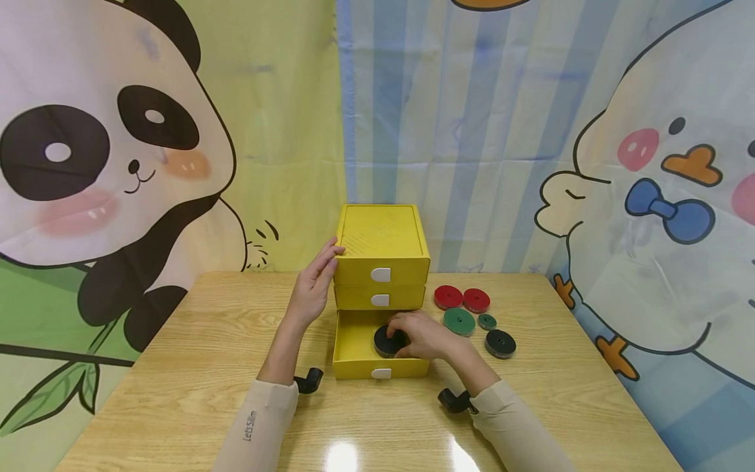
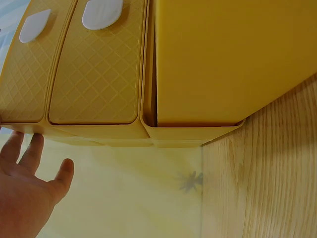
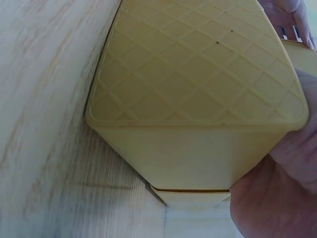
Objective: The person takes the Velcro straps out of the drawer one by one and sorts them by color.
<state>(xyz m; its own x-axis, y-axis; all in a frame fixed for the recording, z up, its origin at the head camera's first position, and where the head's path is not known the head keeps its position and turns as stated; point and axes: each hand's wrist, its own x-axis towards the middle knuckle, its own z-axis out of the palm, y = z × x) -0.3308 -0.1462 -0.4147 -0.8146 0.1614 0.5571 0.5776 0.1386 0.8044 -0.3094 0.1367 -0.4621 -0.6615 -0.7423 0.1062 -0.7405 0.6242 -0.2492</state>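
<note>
A small yellow drawer unit [image 1: 383, 231] has three drawers with white tabs. Its bottom drawer [image 1: 354, 368] is pulled out, and the two above are closed. Inside the bottom drawer is a black disc [image 1: 385, 345], which my right hand [image 1: 426, 334] grips from above between thumb and fingers. The drawer's front hides the disc in the right wrist view, where part of the right hand [image 3: 282, 193] shows beside it. My left hand [image 1: 311, 288] rests against the unit's left side near the top, fingers extended; the left wrist view shows its fingertips at the casing edge.
Right of the unit, two red discs [image 1: 448, 297], a large green disc [image 1: 459, 321], a small green disc [image 1: 487, 321] and another black disc [image 1: 500, 343] lie on the wooden table [image 1: 236, 328]. A cartoon-printed curtain [image 1: 283, 131] hangs behind.
</note>
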